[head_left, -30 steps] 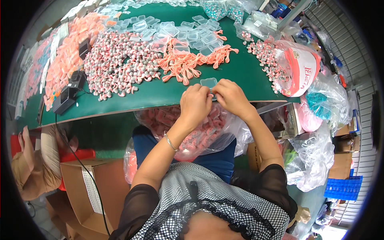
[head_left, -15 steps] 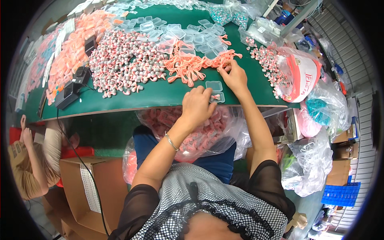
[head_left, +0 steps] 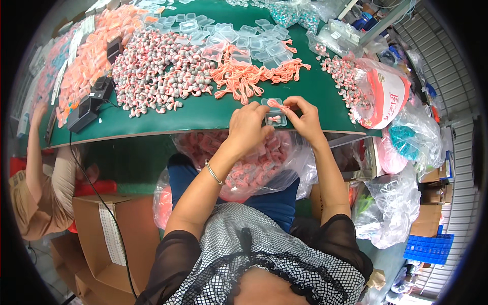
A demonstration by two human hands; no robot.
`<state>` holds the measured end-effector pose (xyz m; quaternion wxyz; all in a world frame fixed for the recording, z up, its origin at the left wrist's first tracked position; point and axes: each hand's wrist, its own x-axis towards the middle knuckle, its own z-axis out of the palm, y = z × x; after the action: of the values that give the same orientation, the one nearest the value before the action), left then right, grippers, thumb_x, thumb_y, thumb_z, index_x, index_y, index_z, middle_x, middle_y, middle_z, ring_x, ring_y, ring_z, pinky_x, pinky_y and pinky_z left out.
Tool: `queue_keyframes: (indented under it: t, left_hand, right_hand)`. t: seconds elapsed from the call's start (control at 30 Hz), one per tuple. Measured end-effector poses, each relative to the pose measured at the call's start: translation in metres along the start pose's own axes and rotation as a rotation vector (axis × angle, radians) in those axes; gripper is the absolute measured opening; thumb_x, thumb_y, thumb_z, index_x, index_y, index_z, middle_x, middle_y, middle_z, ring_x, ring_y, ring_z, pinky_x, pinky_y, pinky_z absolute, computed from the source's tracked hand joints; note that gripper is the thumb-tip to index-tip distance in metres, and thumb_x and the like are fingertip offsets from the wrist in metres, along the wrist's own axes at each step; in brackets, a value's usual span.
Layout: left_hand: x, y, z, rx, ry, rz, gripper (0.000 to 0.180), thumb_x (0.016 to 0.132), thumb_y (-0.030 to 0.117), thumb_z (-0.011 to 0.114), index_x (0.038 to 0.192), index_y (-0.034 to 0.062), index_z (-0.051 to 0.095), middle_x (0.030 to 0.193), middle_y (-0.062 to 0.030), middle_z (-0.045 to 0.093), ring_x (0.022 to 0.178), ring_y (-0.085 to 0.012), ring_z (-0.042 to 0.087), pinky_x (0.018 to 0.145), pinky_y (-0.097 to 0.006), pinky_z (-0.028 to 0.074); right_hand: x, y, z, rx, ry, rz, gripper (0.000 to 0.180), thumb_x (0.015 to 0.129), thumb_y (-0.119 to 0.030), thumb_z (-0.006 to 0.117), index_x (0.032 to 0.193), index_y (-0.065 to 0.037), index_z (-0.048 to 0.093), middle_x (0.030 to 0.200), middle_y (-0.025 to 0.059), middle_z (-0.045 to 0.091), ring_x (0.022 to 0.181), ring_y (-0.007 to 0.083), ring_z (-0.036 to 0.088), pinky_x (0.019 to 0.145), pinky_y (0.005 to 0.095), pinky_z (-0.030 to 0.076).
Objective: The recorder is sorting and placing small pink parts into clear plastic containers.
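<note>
At the table's front edge a small clear hinged plastic case point(head_left: 275, 111) lies with its lid folded back. Two or so little pink-and-grey pieces point(head_left: 275, 119) sit in its near half. My left hand point(head_left: 246, 125) grips the left side of the case, fingers curled against it. Over the lid half, my right hand point(head_left: 305, 119) pinches a folded coral cord point(head_left: 277, 104) between thumb and forefinger. Beyond my hands lies a pile of similar coral cords point(head_left: 239, 76). To its left spreads a large heap of pink-and-grey striped curled pieces point(head_left: 157, 71).
Clear empty cases point(head_left: 249, 43) lie behind the cords. Filled coral cases point(head_left: 99, 48) and a black device point(head_left: 85, 113) are at the left. An open bag point(head_left: 382, 94) spills pieces at the right. A bag of coral packs point(head_left: 254, 170) rests below the edge. Another person's arm point(head_left: 34, 157) reaches in.
My right hand has come from the cord pile back to the case, bringing one coral cord. My left hand stays at the case. The other person's arm at the left has reached up to the table.
</note>
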<state>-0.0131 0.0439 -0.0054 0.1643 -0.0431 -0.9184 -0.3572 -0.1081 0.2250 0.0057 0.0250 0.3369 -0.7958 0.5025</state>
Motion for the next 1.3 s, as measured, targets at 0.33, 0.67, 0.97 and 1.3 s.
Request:
queue_keyframes:
  t: [0.33,0.67,0.97,1.3]
  left_hand:
    - [0.005,0.004,-0.006,-0.128,-0.015,-0.078,0.046,0.068,0.019,0.082,0.11,0.0093,0.067,0.092,-0.0094,0.064,0.086,-0.0316,0.065,0.073,-0.043,0.05]
    - [0.001,0.002,-0.006,0.002,-0.031,0.027,0.037,0.072,0.021,0.08,0.106,0.012,0.07,0.092,-0.0094,0.063,0.088,-0.0326,0.064,0.076,-0.044,0.05]
    - [-0.001,0.003,-0.002,-0.078,0.043,0.022,0.054,0.071,0.017,0.08,0.118,0.0061,0.056,0.094,-0.0098,0.067,0.092,-0.0317,0.065,0.078,-0.043,0.048]
    - [-0.008,-0.008,0.005,-0.094,0.114,0.069,0.046,0.074,0.018,0.079,0.112,0.0039,0.058,0.09,-0.0097,0.066,0.09,-0.0312,0.064,0.076,-0.043,0.047]
  right_hand:
    - [-0.006,-0.002,-0.004,-0.342,-0.135,-0.355,0.011,0.078,-0.002,0.07,0.088,-0.005,0.069,0.089,0.0083,0.065,0.087,0.0271,0.061,0.073,0.0368,0.05]
    - [0.011,0.005,-0.011,-0.211,-0.181,-0.184,0.019,0.084,-0.009,0.066,0.103,-0.005,0.068,0.098,0.0103,0.065,0.095,0.0307,0.06,0.083,0.04,0.049]
    - [0.012,0.0,-0.001,-0.297,-0.095,-0.069,0.021,0.081,-0.006,0.072,0.101,-0.003,0.064,0.09,0.0108,0.063,0.075,0.0255,0.063,0.068,0.0348,0.051]
    - [-0.028,-0.007,0.013,-0.339,0.118,-0.368,0.017,0.081,-0.004,0.071,0.097,-0.002,0.066,0.095,0.0141,0.068,0.088,0.0327,0.067,0.077,0.0395,0.053]
